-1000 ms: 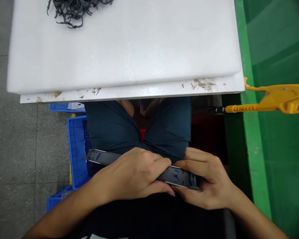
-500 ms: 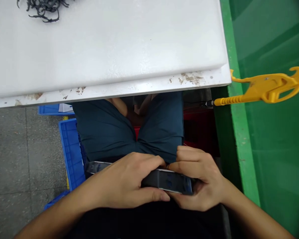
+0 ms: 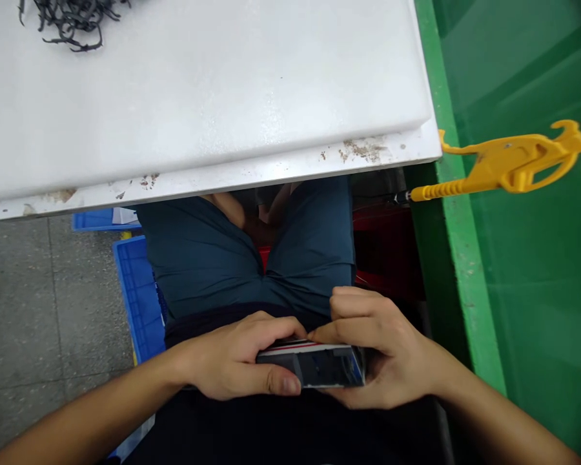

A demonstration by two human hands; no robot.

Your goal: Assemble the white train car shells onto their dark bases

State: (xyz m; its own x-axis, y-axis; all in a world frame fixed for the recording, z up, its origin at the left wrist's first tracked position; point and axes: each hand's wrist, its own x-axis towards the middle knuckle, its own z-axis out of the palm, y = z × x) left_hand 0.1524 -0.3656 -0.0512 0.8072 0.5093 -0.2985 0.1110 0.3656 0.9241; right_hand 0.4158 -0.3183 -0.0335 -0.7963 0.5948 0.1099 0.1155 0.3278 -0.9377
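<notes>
My left hand (image 3: pixel 237 358) and my right hand (image 3: pixel 380 352) are both closed on a dark metal rail (image 3: pixel 314 367), which I hold level in front of my belly, just above my lap. My left hand wraps its near end, with the thumb (image 3: pixel 283 384) pressed across the front face. My right hand grips the far end, its fingers (image 3: pixel 348 316) curled over the top edge, and the fingertips of my two hands nearly meet on it. A thin red line and a pale edge run along the rail's upper side, and a bit of blue shows near my right hand.

Beyond my hands lie my teal shorts (image 3: pixel 252 258), with a red object (image 3: pixel 266 258) showing between my thighs. Further forward, a white plastic board (image 3: pixel 198 97) with stained edges reaches across, and a tangle of dark wiry strips (image 3: pixel 68 22) lies on it, far to the left. Left of my thighs sits a blue plastic crate (image 3: pixel 135 290) on the grey floor (image 3: pixel 43 310). To the right hangs a yellow plastic tool (image 3: pixel 508 165) in front of a green panel (image 3: pixel 527 271).
</notes>
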